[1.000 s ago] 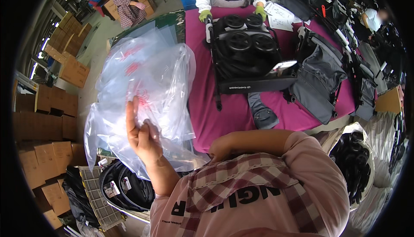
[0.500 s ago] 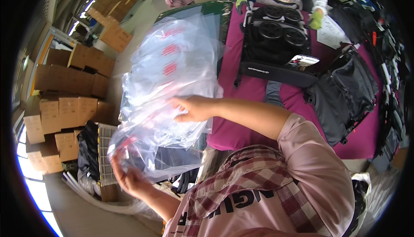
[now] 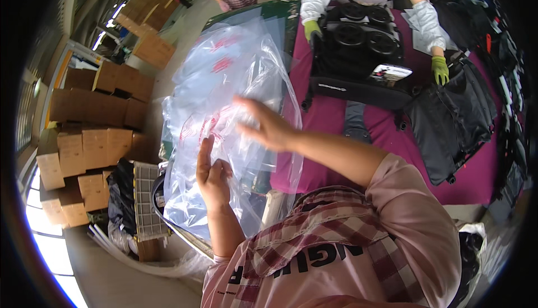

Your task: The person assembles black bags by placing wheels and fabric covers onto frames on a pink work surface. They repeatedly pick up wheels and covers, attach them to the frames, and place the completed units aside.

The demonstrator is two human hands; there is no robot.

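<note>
Clear plastic bags [image 3: 182, 92] with red print lie in a loose stack on the table to my left. Crumpled, shiny film [image 3: 193, 198] spreads over the near part. My left hand [image 3: 213, 176] is over this film, its index finger stretched out and the others partly bent. No grip on the plastic shows. My right hand [image 3: 266, 126] hovers over or rests on the film just right of it, fingers extended and apart. Whether its palm touches the plastic, I cannot tell.
A black folded stroller [image 3: 350, 56] lies on the purple-covered table [image 3: 330, 156]. A co-worker's green-gloved hands [image 3: 440, 70] are beside it. Right of it is a black fabric bag [image 3: 451, 120]. Cardboard boxes [image 3: 92, 145] are stacked at left, behind a wire-grid crate [image 3: 148, 201].
My left hand has moved up and right from the bag's left edge. My right hand has shifted slightly up and right. The film lies wider. The co-worker leans in, one glove moving right.
</note>
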